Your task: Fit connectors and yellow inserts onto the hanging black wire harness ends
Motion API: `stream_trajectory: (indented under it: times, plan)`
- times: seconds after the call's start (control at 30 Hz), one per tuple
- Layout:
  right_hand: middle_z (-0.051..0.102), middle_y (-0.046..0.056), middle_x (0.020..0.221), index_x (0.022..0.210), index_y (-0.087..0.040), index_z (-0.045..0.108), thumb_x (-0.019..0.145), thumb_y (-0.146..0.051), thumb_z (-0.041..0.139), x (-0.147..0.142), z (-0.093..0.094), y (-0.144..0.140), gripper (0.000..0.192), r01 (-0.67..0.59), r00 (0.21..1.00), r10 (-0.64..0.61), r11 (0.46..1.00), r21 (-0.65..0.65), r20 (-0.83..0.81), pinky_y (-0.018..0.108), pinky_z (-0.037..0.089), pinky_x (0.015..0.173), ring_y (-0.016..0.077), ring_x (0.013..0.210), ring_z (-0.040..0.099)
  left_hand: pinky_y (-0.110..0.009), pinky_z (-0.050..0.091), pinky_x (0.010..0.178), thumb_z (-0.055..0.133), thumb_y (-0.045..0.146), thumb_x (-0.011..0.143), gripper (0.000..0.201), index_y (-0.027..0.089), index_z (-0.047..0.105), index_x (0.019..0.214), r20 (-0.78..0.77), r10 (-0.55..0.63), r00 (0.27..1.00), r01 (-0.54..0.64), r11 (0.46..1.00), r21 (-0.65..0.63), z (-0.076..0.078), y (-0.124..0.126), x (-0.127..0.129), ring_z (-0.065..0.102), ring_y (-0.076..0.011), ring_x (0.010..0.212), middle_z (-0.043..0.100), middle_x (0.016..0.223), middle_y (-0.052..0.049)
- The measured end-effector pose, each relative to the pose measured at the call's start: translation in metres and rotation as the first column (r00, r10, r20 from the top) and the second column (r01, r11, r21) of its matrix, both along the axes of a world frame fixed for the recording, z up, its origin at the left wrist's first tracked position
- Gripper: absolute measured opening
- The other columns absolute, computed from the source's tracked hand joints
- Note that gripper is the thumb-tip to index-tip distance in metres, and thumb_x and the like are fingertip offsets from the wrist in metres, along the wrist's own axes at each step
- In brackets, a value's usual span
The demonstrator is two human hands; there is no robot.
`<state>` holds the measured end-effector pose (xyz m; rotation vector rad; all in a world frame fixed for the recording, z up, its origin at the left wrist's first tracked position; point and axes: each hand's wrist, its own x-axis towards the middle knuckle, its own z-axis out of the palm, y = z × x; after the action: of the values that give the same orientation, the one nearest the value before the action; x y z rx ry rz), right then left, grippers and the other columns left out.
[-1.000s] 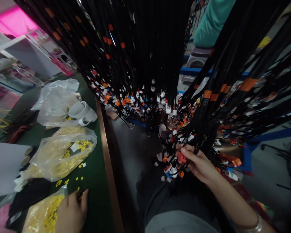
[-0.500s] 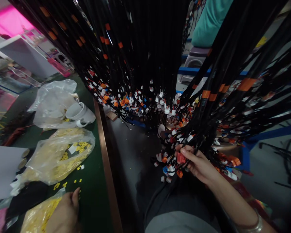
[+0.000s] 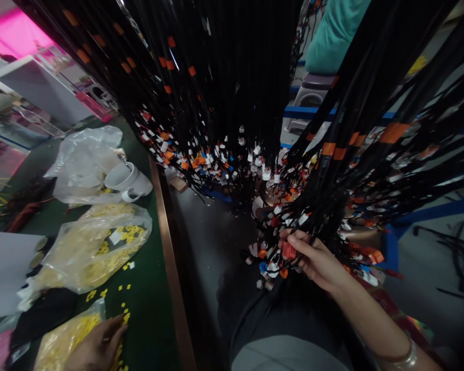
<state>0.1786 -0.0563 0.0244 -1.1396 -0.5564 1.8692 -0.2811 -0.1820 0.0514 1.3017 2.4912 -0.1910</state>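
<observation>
My right hand [image 3: 319,260] is closed around a bunch of hanging black wires [image 3: 334,170] and pinches an orange connector [image 3: 288,251] among white, blue and orange plugs. My left hand [image 3: 95,348] lies at the bottom left on the green table [image 3: 150,304], fingertips in the small yellow pieces [image 3: 121,317] at the mouth of a clear bag of yellow parts [image 3: 64,340]. Whether it grips a piece, I cannot tell. More black wire bundles [image 3: 216,77] hang in front of me.
A second bag of yellow parts [image 3: 96,247], a white mug [image 3: 127,180] by crumpled plastic [image 3: 83,154], and a white sheet [image 3: 3,270] sit on the table. A brown table edge [image 3: 166,247] runs beside my lap. A person in a teal top [image 3: 334,33] sits behind the wires.
My left hand slid down and left along the table into the yellow pieces by the near bag. My right hand kept its hold on the wires and orange connector.
</observation>
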Motion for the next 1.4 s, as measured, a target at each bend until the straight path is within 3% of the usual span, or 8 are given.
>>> stream_trajectory:
  times: [0.23, 0.53, 0.8, 1.0, 1.13, 1.2, 1.27, 1.4]
  plan:
    - [0.063, -0.002, 0.069, 0.089, -0.022, 0.068, 0.071, -0.038, 0.073, 0.001, 0.001, 0.0, 0.024, -0.009, 1.0, 0.009, 1.0, 0.008, -0.023, 0.015, 0.05, 0.056, 0.009, 0.063, 0.06, -0.031, 0.049, 0.068, 0.048, 0.03, 0.069, 0.023, 0.021, 0.069, 0.072, 0.014, 0.019, 1.0, -0.018, 0.997, -0.078, 0.019, 0.015, 0.011, 0.067, -0.0257, 0.077, 0.074, 0.082, -0.006]
    - [0.067, 0.004, 0.091, 0.099, -0.021, 0.066, 0.068, -0.026, 0.076, 0.004, 0.007, 0.0, 0.033, -0.079, 0.993, 0.086, 0.993, 0.087, -0.075, 0.023, 0.052, 0.068, 0.0149, 0.079, 0.064, -0.029, 0.048, 0.064, 0.048, 0.032, 0.065, 0.025, 0.021, 0.069, 0.073, 0.0, 0.051, 0.999, -0.051, 0.998, -0.046, 0.009, 0.016, 0.002, 0.068, -0.0256, 0.076, 0.074, 0.081, -0.005]
    - [0.069, 0.002, 0.085, 0.094, -0.02, 0.068, 0.067, -0.025, 0.076, 0.002, 0.009, 0.002, 0.029, -0.063, 0.992, 0.068, 0.997, 0.054, -0.107, 0.023, 0.052, 0.067, 0.013, 0.072, 0.065, -0.029, 0.047, 0.067, 0.049, 0.034, 0.068, 0.027, 0.019, 0.07, 0.077, 0.023, 0.03, 0.999, -0.027, 0.994, -0.11, 0.011, 0.016, 0.001, 0.067, -0.0259, 0.081, 0.073, 0.085, -0.006]
    - [0.07, 0.005, 0.092, 0.099, -0.021, 0.067, 0.066, -0.024, 0.077, 0.005, 0.009, 0.001, 0.035, -0.095, 0.985, 0.103, 0.993, 0.066, -0.14, 0.026, 0.052, 0.069, 0.0172, 0.082, 0.066, -0.028, 0.046, 0.063, 0.049, 0.032, 0.068, 0.024, 0.019, 0.068, 0.075, -0.051, 0.032, 0.998, -0.036, 0.996, -0.081, 0.017, 0.023, 0.015, 0.067, -0.0257, 0.077, 0.073, 0.078, -0.005]
    - [0.07, 0.002, 0.085, 0.098, -0.021, 0.067, 0.066, -0.023, 0.077, 0.005, 0.009, 0.001, 0.034, -0.107, 0.983, 0.115, 0.992, 0.066, -0.141, 0.023, 0.051, 0.064, 0.0138, 0.073, 0.065, -0.032, 0.047, 0.064, 0.049, 0.04, 0.07, 0.031, 0.019, 0.068, 0.082, -0.047, 0.136, 0.99, -0.136, 0.991, -0.001, 0.011, 0.02, 0.006, 0.066, -0.0287, 0.082, 0.072, 0.083, -0.006]
    - [0.07, 0.002, 0.081, 0.098, -0.021, 0.067, 0.066, -0.024, 0.077, 0.005, 0.008, 0.003, 0.033, -0.112, 0.986, 0.117, 0.992, 0.055, -0.115, 0.023, 0.05, 0.062, 0.0127, 0.069, 0.064, -0.033, 0.049, 0.066, 0.052, 0.041, 0.068, 0.031, 0.019, 0.067, 0.084, 0.039, 0.246, 0.969, -0.249, 0.964, 0.097, 0.006, 0.017, 0.002, 0.066, -0.0291, 0.084, 0.071, 0.082, -0.006]
    - [0.071, 0.003, 0.081, 0.098, -0.02, 0.068, 0.067, -0.025, 0.077, 0.004, 0.008, 0.004, 0.033, -0.122, 0.988, 0.125, 0.992, 0.037, -0.093, 0.022, 0.05, 0.061, 0.0127, 0.067, 0.064, -0.032, 0.051, 0.068, 0.055, 0.041, 0.068, 0.031, 0.019, 0.062, 0.089, 0.22, 0.35, 0.911, -0.395, 0.892, 0.217, 0.004, 0.014, 0.004, 0.066, -0.0277, 0.086, 0.07, 0.083, -0.006]
    - [0.071, 0.003, 0.08, 0.094, -0.019, 0.069, 0.067, -0.026, 0.077, 0.0, 0.007, 0.005, 0.03, -0.111, 0.99, 0.11, 0.994, -0.002, -0.09, 0.019, 0.047, 0.056, 0.011, 0.064, 0.063, -0.032, 0.054, 0.075, 0.048, 0.037, 0.075, 0.021, 0.022, 0.052, 0.089, 0.645, 0.442, 0.624, -0.728, 0.629, 0.273, 0.015, 0.016, 0.023, 0.066, -0.0226, 0.089, 0.067, 0.077, -0.003]
